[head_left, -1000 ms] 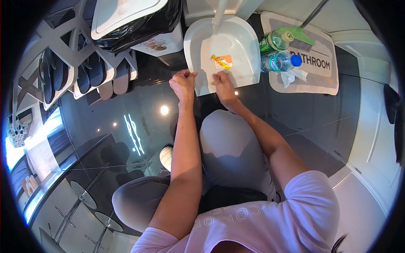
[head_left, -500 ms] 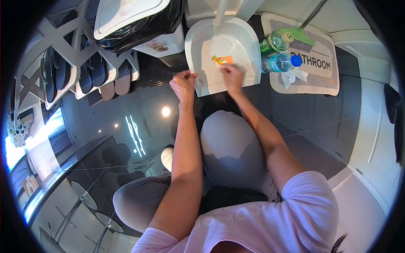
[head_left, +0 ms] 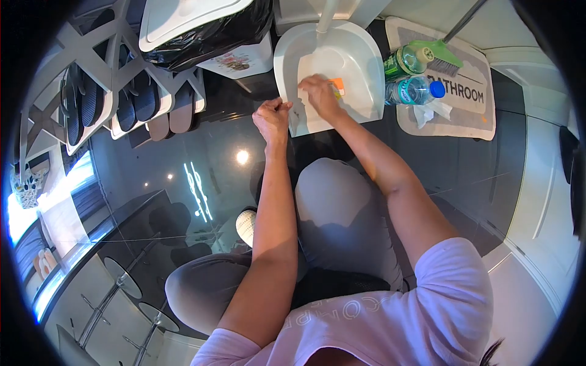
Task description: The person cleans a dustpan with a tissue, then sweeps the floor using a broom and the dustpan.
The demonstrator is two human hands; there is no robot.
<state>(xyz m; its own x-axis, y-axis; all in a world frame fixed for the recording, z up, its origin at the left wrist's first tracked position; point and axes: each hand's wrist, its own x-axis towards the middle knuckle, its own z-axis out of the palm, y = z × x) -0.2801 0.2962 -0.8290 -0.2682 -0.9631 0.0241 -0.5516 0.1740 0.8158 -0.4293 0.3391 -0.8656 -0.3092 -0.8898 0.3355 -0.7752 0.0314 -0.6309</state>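
Hands, two, bare: left hand (head_left: 272, 121) with fingers curled in at the pan's left edge, right hand (head_left: 320, 97) with fingers bent over its interior; whether either grips anything cannot be told. One orange-and-white printed packet (head_left: 337, 87) lies in one white plastic dustpan (head_left: 360, 67), partly covered by the right hand. Right of the pan: two plastic bottles, one green-labelled (head_left: 403, 63), one blue-capped (head_left: 413, 91); one green broom head (head_left: 444, 55); one grey "BATHROOM" mat (head_left: 448, 127).
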